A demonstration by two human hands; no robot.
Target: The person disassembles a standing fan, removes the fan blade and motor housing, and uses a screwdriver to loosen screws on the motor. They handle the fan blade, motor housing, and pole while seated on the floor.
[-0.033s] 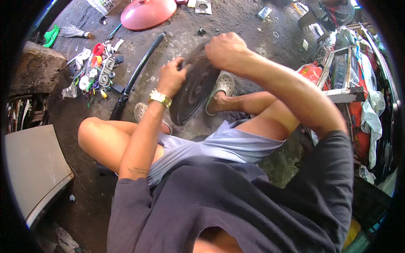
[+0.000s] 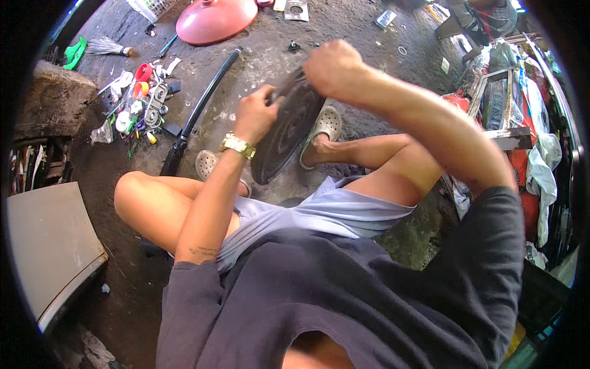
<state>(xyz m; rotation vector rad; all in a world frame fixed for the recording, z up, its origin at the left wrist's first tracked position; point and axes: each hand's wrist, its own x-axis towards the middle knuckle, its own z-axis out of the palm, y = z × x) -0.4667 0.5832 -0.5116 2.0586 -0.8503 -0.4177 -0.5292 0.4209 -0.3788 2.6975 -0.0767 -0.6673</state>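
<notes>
A dark, round, flat disc [image 2: 284, 138] with faint rings is held tilted on edge between my legs, above the ground. My left hand [image 2: 254, 115], with a gold watch at the wrist, grips its upper left rim with bent fingers. My right hand [image 2: 332, 69] is closed on its top edge, partly hiding it. The disc is slightly blurred. My two pale clogs [image 2: 327, 124] are behind and beside it. A long black pole [image 2: 215, 80] lies on the ground to the left of the disc.
Small plastic parts [image 2: 138, 107], a pink dome-shaped item [image 2: 215, 18] and a whisk-like bundle [image 2: 107, 46] lie ahead-left. A beige panel [image 2: 52, 246] is at my left. Piled plastic and metal frames [image 2: 513, 135] stand at my right, beside a worn block [image 2: 46, 101] opposite on the left.
Both my hands and the disc have shifted slightly to the right, my right hand a little upward as well. Both hands keep their grip.
</notes>
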